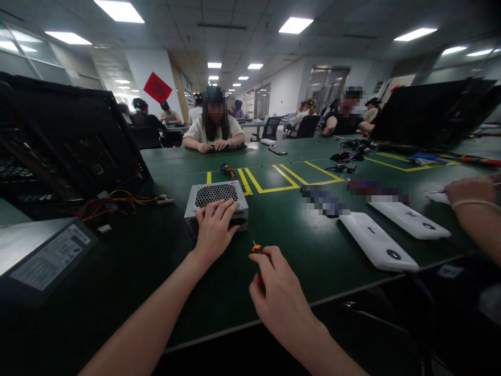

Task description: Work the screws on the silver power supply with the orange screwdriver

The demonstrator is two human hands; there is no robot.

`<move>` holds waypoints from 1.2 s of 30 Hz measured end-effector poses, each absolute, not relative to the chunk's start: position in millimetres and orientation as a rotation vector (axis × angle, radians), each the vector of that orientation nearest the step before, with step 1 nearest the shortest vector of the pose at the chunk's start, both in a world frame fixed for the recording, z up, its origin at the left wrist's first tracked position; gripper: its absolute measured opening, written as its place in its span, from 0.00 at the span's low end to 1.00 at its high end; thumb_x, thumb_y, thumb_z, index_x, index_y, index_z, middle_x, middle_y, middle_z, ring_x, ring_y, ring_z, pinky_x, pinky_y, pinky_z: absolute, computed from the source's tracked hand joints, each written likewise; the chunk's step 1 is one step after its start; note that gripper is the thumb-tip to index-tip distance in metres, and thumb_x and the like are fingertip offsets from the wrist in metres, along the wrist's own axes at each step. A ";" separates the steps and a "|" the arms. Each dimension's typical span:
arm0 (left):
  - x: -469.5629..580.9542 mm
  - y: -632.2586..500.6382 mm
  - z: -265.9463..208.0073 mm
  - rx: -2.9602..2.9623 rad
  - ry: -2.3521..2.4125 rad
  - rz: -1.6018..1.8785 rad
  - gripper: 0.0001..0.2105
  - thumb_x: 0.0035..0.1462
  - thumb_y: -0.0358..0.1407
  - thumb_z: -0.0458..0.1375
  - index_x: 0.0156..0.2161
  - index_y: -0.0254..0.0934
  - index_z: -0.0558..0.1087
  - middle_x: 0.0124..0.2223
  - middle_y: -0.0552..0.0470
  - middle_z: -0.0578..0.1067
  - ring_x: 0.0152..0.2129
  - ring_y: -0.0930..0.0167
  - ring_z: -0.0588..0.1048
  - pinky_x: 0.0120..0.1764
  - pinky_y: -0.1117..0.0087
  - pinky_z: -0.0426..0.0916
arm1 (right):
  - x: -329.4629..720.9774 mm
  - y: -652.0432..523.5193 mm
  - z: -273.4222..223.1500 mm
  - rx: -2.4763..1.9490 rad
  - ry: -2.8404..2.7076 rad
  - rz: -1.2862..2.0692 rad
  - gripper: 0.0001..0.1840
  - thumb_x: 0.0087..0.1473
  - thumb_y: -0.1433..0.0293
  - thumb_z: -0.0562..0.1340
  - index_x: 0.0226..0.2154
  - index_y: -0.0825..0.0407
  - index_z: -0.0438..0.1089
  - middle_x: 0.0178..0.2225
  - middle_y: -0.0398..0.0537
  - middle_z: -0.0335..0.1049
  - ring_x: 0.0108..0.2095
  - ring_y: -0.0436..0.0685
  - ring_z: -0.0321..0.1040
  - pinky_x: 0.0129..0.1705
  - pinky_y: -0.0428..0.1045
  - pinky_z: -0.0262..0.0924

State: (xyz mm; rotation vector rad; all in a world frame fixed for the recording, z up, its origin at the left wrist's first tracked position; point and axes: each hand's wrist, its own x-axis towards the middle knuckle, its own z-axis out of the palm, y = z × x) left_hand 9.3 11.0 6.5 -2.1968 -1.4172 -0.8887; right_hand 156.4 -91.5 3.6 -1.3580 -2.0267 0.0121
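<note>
A grey metal computer power supply (195, 202) with a honeycomb vent on top sits on the green table in front of me. My left hand (214, 230) grips its near edge, fingers laid over the top and thumb along the front side. Between the fingers and thumb of my right hand (279, 287) is a small screwdriver (257, 249) with an orange and black handle. Its thin shaft points up and left to the near right corner of the power supply; the exact contact of the tip is too small to tell. A bundle of cables (227, 170) lies behind the power supply.
On the left stand an open black computer case (74, 141) with loose wires (117, 201) and a second power supply (47, 261). Two white devices (378, 243) lie at right, near another person's hand (472, 190). Another person (215, 125) sits opposite. Yellow tape (270, 189) marks the green table (313, 282).
</note>
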 end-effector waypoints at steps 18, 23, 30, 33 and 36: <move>11.1 14.2 5.0 -2.178 -1.401 -0.752 0.21 0.54 0.38 0.53 0.54 0.41 0.61 0.55 0.43 0.65 0.51 0.58 0.59 0.46 0.54 0.53 | 159.9 -89.4 -17.8 -1.276 -1.905 0.028 0.14 0.49 0.80 0.49 0.38 0.54 0.60 0.43 0.58 0.59 0.36 0.55 0.69 0.32 0.49 0.69; 12.4 13.4 5.5 -2.179 -1.426 -0.743 0.20 0.54 0.38 0.52 0.53 0.40 0.61 0.56 0.44 0.65 0.51 0.59 0.59 0.46 0.54 0.52 | 172.1 -87.3 -15.9 -1.263 -1.971 -0.265 0.15 0.57 0.77 0.48 0.45 0.52 0.63 0.43 0.56 0.65 0.39 0.55 0.70 0.33 0.46 0.67; 15.2 9.7 3.9 -2.146 -1.421 -0.724 0.21 0.54 0.38 0.52 0.54 0.38 0.60 0.56 0.42 0.63 0.52 0.59 0.58 0.47 0.54 0.51 | 175.3 -85.9 -8.9 -1.359 -1.958 -0.191 0.13 0.59 0.69 0.50 0.42 0.54 0.66 0.36 0.52 0.67 0.29 0.51 0.69 0.29 0.45 0.65; 15.6 10.1 2.9 -2.131 -1.414 -0.719 0.21 0.54 0.38 0.52 0.54 0.38 0.60 0.56 0.41 0.63 0.52 0.58 0.59 0.46 0.53 0.52 | 171.2 -89.2 -11.1 -1.323 -1.962 -0.220 0.14 0.57 0.73 0.48 0.42 0.57 0.64 0.39 0.57 0.63 0.30 0.52 0.68 0.30 0.46 0.65; 15.5 12.2 1.2 -2.121 -1.407 -0.715 0.21 0.54 0.38 0.52 0.53 0.38 0.60 0.55 0.41 0.64 0.51 0.58 0.59 0.46 0.53 0.52 | 170.7 -89.5 -12.4 -1.287 -1.944 -0.292 0.13 0.58 0.74 0.47 0.41 0.56 0.64 0.36 0.54 0.64 0.31 0.52 0.68 0.31 0.46 0.65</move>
